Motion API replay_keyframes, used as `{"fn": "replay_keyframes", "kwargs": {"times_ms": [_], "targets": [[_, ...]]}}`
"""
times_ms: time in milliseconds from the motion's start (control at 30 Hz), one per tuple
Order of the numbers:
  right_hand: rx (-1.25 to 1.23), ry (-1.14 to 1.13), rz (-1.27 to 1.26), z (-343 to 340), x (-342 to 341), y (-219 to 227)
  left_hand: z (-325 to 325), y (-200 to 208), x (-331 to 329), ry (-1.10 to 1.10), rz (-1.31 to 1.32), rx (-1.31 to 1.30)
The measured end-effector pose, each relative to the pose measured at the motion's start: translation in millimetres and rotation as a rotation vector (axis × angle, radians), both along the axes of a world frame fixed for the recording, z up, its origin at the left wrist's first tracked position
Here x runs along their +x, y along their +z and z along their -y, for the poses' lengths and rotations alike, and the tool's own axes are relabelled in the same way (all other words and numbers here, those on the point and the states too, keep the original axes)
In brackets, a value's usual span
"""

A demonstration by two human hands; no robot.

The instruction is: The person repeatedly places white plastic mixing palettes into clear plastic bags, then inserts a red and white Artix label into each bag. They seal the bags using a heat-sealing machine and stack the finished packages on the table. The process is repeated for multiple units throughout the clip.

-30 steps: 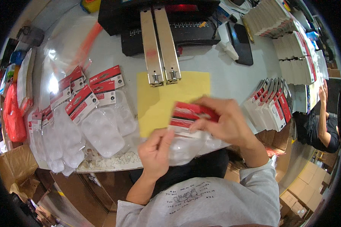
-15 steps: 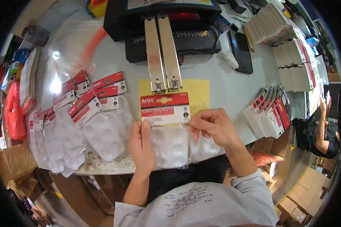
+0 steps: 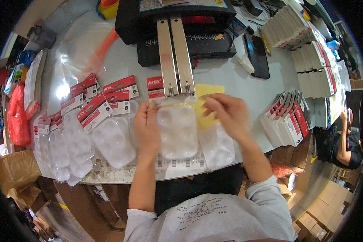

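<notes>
A white plastic paint palette with round wells, in a clear bag, lies in front of me at the table's near edge. Its red-and-white header card is tucked beneath the two metal arms of a black stapling machine, which hide much of it. My left hand is closed on the upper left edge of this pack, thumb near the card. To the right, my right hand hovers over a yellow sheet, its bent fingers smeared by motion. Below it lies another bagged palette.
Several carded palette packs overlap on the left. The black machine stands at the back, with a dark phone beside it. Folded header cards and card stacks line the right. Another person's arm shows far right.
The palette pack has moved away from me, sliding its card beneath the metal arms. My left hand went along with it. My right hand has come off the card's right edge and risen.
</notes>
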State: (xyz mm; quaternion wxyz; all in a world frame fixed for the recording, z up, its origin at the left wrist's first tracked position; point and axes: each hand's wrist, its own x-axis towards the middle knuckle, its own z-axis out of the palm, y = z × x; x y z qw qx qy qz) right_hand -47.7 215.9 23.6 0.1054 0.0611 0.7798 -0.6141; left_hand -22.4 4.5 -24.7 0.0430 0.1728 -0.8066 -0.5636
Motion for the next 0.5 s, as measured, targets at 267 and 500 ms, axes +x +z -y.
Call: {"fn": "replay_keyframes", "kwargs": {"times_ms": [267,500], "targets": [[0.705,-0.02,-0.229,-209,61,44,20,45,35,0.146,-0.095,-0.779],[0.697,-0.115,-0.247,-210,61,41,-87,-34,53,-0.187,-0.084,-0.288]]}}
